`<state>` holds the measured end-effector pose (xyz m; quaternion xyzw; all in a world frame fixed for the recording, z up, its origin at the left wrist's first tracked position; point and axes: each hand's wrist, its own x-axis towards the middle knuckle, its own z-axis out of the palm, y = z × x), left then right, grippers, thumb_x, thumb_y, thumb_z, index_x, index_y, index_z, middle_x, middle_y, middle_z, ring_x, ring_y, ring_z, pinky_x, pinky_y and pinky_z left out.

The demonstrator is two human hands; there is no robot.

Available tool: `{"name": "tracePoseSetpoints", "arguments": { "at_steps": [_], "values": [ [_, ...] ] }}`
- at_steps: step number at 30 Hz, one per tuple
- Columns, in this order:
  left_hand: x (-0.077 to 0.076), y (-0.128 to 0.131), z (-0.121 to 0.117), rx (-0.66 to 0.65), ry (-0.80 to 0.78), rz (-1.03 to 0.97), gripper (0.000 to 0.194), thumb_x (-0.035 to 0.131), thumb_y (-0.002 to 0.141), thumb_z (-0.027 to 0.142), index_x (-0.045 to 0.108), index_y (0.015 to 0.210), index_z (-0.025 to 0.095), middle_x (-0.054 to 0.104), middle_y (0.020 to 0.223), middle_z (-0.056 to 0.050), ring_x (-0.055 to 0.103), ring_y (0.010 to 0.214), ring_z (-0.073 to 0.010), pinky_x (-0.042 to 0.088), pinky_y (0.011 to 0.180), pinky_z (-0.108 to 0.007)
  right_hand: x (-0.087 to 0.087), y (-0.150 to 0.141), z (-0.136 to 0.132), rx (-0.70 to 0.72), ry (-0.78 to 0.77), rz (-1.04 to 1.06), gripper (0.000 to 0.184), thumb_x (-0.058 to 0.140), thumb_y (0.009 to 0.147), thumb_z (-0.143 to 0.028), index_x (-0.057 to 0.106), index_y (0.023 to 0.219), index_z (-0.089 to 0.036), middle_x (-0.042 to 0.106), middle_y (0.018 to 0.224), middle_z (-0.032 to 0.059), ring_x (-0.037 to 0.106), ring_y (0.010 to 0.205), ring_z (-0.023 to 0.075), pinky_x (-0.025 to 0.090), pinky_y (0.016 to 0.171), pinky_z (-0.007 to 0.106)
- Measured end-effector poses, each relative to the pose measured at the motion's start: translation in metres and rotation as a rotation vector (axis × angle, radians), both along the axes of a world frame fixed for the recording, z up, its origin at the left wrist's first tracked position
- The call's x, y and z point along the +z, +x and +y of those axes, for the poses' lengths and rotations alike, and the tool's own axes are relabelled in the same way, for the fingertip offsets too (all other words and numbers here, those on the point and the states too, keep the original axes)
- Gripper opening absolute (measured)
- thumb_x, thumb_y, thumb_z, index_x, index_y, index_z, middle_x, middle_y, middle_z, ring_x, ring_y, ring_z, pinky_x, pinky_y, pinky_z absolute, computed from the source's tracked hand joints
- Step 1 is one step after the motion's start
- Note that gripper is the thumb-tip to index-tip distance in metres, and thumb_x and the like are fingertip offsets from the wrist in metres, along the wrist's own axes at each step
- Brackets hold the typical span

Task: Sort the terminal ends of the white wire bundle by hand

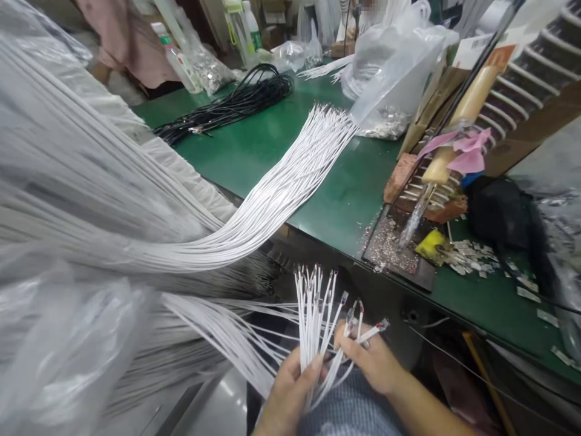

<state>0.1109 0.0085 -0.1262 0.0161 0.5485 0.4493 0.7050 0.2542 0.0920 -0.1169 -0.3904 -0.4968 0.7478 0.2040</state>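
My left hand [290, 390] grips a bunch of thin white wires [313, 315] that stand upright below the table's edge, their stripped tips pointing up. My right hand [370, 357] pinches a few of those wires that have small metal terminals on their ends [384, 325], fanned out to the right. The bunch runs down and left into a larger mass of white wires [218, 330] over my lap. A second big bundle of white wires [290, 175] drapes from the green table [345, 200] down to the left.
A coil of black cables [240, 100] lies at the back of the table. Clear plastic bags [390, 66] hold small metal parts. A soldering iron [442, 163] rests on a stand over a tray of solder scraps [393, 245]. Bottles [177, 57] stand at the back.
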Motion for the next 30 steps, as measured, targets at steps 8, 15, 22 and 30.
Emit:
{"name": "tracePoseSetpoints", "arguments": {
  "at_steps": [8,15,22,30],
  "values": [
    [-0.002,-0.001,-0.002,-0.077,0.017,0.123,0.037,0.069,0.066,0.049,0.060,0.067,0.014,0.056,0.059,0.000,0.048,0.060,-0.0133,0.038,0.060,-0.023,-0.008,-0.002,0.001,-0.135,0.132,-0.060,0.032,0.054,0.082,-0.044,0.047,0.067,-0.017,0.042,0.066,-0.0010,0.041,0.061,0.0119,0.035,0.059,0.025],
    [0.001,0.003,-0.005,-0.022,-0.018,0.089,0.036,0.072,0.063,0.046,0.063,0.076,0.014,0.059,0.059,0.000,0.049,0.057,-0.0127,0.038,0.057,-0.023,-0.007,-0.007,0.001,-0.194,0.088,-0.165,0.027,0.056,0.082,-0.038,0.049,0.068,-0.015,0.046,0.062,-0.0017,0.043,0.057,0.0103,0.036,0.056,0.024],
    [0.000,0.003,-0.005,-0.004,-0.005,0.107,0.035,0.073,0.063,0.044,0.066,0.078,0.013,0.063,0.062,-0.003,0.055,0.062,-0.0158,0.042,0.063,-0.025,-0.004,-0.008,0.000,-0.201,0.068,-0.147,0.027,0.060,0.078,-0.035,0.046,0.064,-0.016,0.043,0.058,-0.0033,0.041,0.053,0.0099,0.035,0.053,0.023],
    [0.001,0.004,-0.007,0.025,-0.006,0.074,0.041,0.075,0.061,0.044,0.068,0.087,0.013,0.068,0.077,-0.007,0.058,0.071,-0.0188,0.044,0.070,-0.029,-0.008,-0.009,-0.002,-0.242,0.083,-0.141,0.026,0.060,0.079,-0.034,0.048,0.065,-0.016,0.045,0.060,-0.0022,0.042,0.055,0.0106,0.037,0.056,0.024]
  ]
}}
